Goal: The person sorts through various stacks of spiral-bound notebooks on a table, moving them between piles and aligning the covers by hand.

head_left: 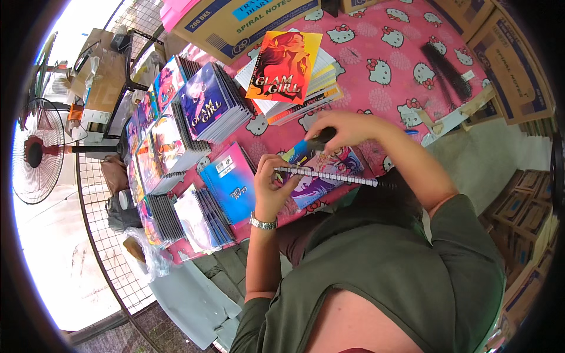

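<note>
My left hand (272, 187), a metal watch on its wrist, grips one end of a spiral notebook (329, 176) seen edge-on. Its white page edge faces me, and a black coil (386, 185) sticks out past the right end. My right hand (344, 130) is closed above the notebook's far side, its fingers on something dark that I cannot make out, beside a blue and yellow cover. Below the notebook, a purple illustrated cover (309, 190) lies on the table. Left of my left hand is a blue and pink notebook (231, 186).
Stacked notebooks (212, 106) fill the table's left side. A red-orange cover (285, 66) tops a loose pile at the back. Black coils (447, 70) lie at the far right on the pink patterned tablecloth (385, 97). Cardboard boxes (247, 26) stand behind; a fan (36, 152) is at left.
</note>
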{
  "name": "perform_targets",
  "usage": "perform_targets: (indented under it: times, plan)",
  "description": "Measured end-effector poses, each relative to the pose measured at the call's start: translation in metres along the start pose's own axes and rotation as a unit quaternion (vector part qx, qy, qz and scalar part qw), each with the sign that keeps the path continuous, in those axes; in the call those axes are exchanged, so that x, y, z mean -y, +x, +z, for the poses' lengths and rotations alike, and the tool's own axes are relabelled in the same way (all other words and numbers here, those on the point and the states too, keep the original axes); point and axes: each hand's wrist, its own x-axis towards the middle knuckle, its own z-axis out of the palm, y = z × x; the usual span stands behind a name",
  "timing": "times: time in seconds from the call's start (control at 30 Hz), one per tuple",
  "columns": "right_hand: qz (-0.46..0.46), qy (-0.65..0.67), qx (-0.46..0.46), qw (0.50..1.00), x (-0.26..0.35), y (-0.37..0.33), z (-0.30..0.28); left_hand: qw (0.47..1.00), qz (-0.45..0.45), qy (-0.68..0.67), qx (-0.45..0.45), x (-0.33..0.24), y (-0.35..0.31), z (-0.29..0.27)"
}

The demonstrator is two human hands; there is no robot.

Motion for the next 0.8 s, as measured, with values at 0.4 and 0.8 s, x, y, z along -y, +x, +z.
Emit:
perform_targets:
  times: [0.4,0.8]
  plan:
    - [0.108,-0.390,-0.407,0.819,-0.064,-0.123,0.033,0.975,-0.020,0.058,-0.214,0.003,-0.038,0.036]
    - [0.020,-0.164,-0.436,0.885,0.001,-0.117,0.100,0.967,0.059,0.120,-0.216,0.004,-0.022,0.038]
